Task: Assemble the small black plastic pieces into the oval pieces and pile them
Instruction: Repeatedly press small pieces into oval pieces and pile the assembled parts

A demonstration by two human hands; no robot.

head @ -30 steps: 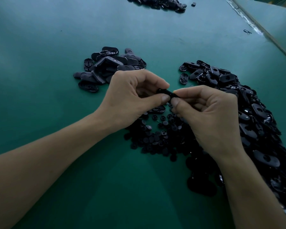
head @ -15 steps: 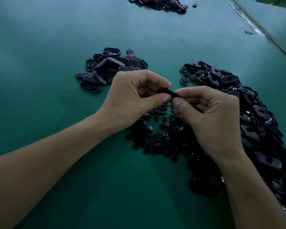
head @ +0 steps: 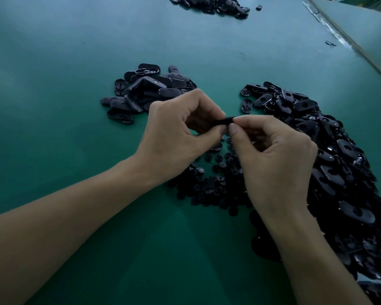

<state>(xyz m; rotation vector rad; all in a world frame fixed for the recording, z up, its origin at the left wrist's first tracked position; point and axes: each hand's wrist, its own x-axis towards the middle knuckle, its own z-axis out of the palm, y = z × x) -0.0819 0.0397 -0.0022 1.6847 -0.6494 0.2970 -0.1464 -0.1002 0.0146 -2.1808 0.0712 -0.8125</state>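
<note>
Head view, 1 frame.

Left hand [head: 174,137]: fingers curled, thumb and forefinger pinching 1 oval piece [head: 223,121] by its left end. That end is hidden in the fingers.

Right hand [head: 277,155]: fingers curled, thumb tip and forefinger tip closed on the piece's right end. Whether a small piece sits under these fingertips: cannot tell.

Oval piece: held in the air between the 2 hands, above the table [head: 53,84], over the near edge of the small-piece heap [head: 216,183]. Seen edge-on as a thin dark bar. Long axis runs left to right across the view, right end slightly higher. Which face is up: cannot tell.

Small-piece heap: round black bits lying on the table under and between both wrists.

Oval heap [head: 339,161]: large, loose, right of the right hand, reaching to the lower right corner. Pieces lie at mixed angles, many showing a hole.

Pile [head: 145,91]: ovals, just beyond the left hand, well apart from the oval heap.

Far pile [head: 211,3]: at the top edge, cut off by the frame, with 1 stray piece [head: 259,6] just to its right.
</note>
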